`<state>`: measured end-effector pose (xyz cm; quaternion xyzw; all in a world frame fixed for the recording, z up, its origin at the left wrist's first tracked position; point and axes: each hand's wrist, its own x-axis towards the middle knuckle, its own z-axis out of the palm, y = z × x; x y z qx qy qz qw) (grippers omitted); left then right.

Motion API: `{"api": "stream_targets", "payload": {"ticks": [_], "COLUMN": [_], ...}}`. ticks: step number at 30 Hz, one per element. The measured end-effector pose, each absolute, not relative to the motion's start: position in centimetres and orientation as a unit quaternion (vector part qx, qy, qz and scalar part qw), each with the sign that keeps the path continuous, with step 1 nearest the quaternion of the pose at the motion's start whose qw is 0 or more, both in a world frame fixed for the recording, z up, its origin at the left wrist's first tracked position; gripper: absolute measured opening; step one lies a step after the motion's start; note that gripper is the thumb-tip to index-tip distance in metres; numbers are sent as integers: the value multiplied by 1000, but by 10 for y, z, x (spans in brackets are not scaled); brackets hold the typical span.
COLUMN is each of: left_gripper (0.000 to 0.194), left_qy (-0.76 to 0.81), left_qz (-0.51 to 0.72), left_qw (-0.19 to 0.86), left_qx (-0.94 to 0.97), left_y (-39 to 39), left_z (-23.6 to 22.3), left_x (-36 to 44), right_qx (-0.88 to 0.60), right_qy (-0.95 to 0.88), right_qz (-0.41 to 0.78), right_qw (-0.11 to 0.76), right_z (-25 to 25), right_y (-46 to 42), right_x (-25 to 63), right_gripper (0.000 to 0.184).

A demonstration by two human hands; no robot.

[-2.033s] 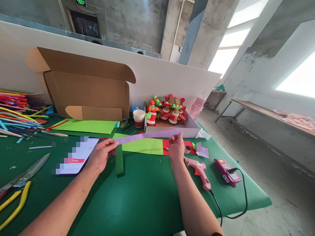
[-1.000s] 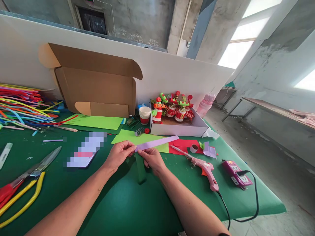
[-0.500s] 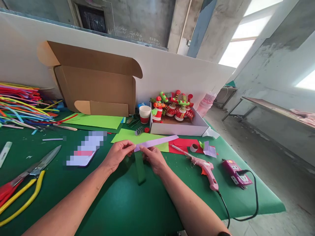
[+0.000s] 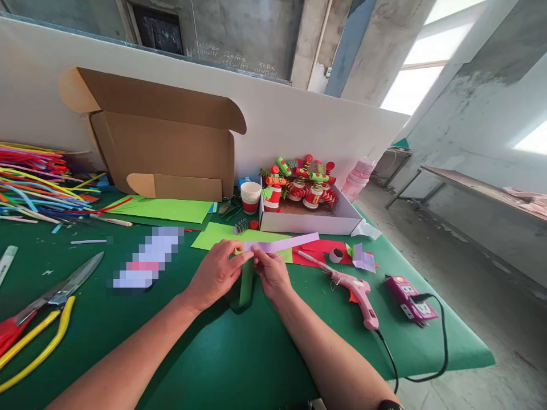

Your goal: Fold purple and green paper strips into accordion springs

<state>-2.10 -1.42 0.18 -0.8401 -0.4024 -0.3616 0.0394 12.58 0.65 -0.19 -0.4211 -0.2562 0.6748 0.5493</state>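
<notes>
A lilac paper strip (image 4: 290,244) reaches to the upper right from between my hands. A dark green paper strip (image 4: 246,285) hangs down from its left end, at an angle to it. My right hand (image 4: 273,273) pinches the lilac strip near this joint, thumb on top. Closed at the same joint, my left hand (image 4: 217,270) has its thumb and forefinger on the top of the green strip. The fingertips partly cover where the two strips meet.
Right of my hands lie a pink glue gun (image 4: 356,290) and a purple power box (image 4: 411,300) with a cable. Large scissors (image 4: 60,296) lie at left. Behind stand paper cups (image 4: 250,198), a white box (image 4: 299,223) of red-green figures and an open cardboard box (image 4: 166,151).
My left hand has moved right and turned over the joint, its fingers now at the green strip's top. The lilac strip has shifted slightly right, and the green strip looks bent.
</notes>
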Motion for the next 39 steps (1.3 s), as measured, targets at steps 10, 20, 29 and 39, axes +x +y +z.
{"api": "stream_targets", "payload": {"ticks": [10,20,29,39], "left_gripper": [16,31,22,26], "left_qy": [-393,-586,-610,-583], "left_qz": [-479,-505,-497,-508], "left_qw": [-115,-303,-274,-379], "left_qx": [-777,-557,-553,-509], "left_y": [-18,-6,-13,-10], "left_z": [13,10,18,17], "left_x": [-22,-24,-20,-21], "right_qx": [-463,-434,-418,-399], "right_qy": [-376,-406,-420,-435], "right_qz": [598,636,658,676], "right_qw": [535,492,465,440], "right_z": [-1,3,5,5], "right_y": [1,-7,-8,-8], "right_x": [123,120,120,120], "right_gripper": [29,27,37,38]}}
